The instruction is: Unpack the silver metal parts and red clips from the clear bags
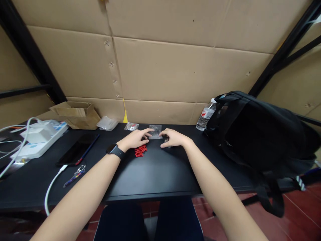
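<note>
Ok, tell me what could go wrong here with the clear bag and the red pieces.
The red pieces lie loose beside the left hand; a careless sweep might scatter them across the table. The clear bag is touched only by fingertips of that hand and the right hand, so it may slip.

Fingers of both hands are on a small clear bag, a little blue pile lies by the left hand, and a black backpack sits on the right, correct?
Not quite: in the head view the little pile by the left hand is red, not blue. The fingers on the small clear bag and the black backpack are as you said.
</note>
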`<state>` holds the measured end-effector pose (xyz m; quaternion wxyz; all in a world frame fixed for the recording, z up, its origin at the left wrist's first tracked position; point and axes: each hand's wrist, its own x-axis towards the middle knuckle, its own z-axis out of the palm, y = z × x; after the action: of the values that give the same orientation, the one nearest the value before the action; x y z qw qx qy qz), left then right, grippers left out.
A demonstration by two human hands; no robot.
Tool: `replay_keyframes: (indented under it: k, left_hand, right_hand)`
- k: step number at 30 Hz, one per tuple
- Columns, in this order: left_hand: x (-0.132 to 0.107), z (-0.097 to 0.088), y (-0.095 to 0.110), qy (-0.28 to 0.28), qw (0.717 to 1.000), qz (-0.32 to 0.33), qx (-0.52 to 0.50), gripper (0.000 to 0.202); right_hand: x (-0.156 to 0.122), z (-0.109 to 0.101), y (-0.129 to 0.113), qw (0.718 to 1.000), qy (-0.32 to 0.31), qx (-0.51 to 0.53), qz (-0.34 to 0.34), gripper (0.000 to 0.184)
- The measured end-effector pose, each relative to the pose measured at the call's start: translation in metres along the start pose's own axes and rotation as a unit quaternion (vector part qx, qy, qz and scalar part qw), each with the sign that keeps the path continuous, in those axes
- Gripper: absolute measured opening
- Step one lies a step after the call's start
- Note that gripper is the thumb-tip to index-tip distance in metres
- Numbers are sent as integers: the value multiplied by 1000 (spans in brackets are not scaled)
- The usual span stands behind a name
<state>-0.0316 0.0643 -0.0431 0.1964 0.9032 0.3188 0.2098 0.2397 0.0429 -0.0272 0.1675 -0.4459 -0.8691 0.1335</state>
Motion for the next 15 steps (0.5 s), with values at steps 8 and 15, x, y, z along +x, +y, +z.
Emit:
replay_keyframes:
  k: [8, 15]
  left_hand:
    - [-12, -34, -17, -13, 998, -53, 7, 31]
    - [-11, -26, -11, -139, 985, -64, -75, 38]
  right_hand:
    - [-4, -8, 6, 995, -90, 6, 40, 57]
    - [-7, -15, 7, 990, -110, 1, 92, 48]
